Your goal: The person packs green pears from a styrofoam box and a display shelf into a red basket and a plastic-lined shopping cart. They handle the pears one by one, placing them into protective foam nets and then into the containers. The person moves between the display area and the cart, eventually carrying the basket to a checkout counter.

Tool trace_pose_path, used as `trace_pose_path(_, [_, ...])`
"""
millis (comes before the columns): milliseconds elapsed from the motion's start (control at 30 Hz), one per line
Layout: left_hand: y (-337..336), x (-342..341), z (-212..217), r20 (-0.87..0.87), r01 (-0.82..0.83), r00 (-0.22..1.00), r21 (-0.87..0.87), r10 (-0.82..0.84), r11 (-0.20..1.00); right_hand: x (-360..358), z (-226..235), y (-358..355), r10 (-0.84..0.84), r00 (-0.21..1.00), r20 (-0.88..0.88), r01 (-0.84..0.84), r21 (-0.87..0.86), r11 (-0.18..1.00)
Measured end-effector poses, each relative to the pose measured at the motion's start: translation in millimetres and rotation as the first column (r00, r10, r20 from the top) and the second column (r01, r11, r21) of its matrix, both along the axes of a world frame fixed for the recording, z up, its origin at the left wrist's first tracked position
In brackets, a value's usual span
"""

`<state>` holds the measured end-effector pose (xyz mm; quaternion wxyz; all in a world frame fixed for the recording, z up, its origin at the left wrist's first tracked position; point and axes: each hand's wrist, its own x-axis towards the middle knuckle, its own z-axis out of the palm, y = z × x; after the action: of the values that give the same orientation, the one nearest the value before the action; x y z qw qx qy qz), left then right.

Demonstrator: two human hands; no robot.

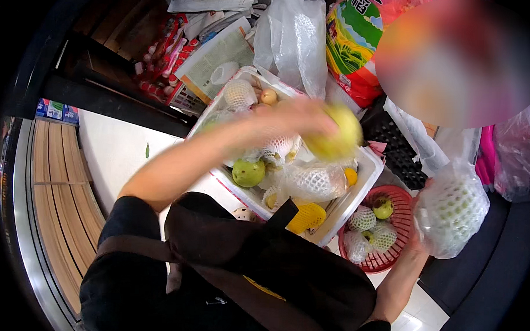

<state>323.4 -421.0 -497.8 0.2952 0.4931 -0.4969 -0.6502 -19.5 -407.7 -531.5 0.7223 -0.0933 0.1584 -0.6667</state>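
The blurred left hand (pixel 310 117) grips a round yellow-green fruit (pixel 343 133) over the white foam box (pixel 363 183), where a loose grasp could drop and bruise it, while the right hand (pixel 417 238) clasps clear-bagged, white-netted fruit (pixel 453 213) beside the round red plastic basket (pixel 403 211).

green-and-red bag (pixel 354 46): large printed characters | newspaper sheet (pixel 221 52): print too small | blue box (pixel 58 111): white characters

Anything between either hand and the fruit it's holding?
Right hand: yes, clear plastic and a white foam net wrap its greenish fruit. Left hand: nothing visible between it and the yellow-green fruit, though both are motion-blurred.
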Motion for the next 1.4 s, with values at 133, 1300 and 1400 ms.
trace_pose_path(133, [56,-152,-49,-0.068,0.122,0.992,0.329,-0.105,0.936,-1,3,3,0.025,0.997,-0.072,-0.029,-0.050,0.998])
trace_pose_path(1300, [57,-44,-2,0.529,0.792,0.486,0.069,-0.696,0.606,-10,-45,10,0.121,0.986,-0.111,-0.135,-0.130,0.982])
trace_pose_path(1400, [66,88,10,0.927,0.310,0.342,0.047,-0.157,0.950,-41,-68,19,0.305,0.949,-0.077,-0.313,-0.331,0.890])
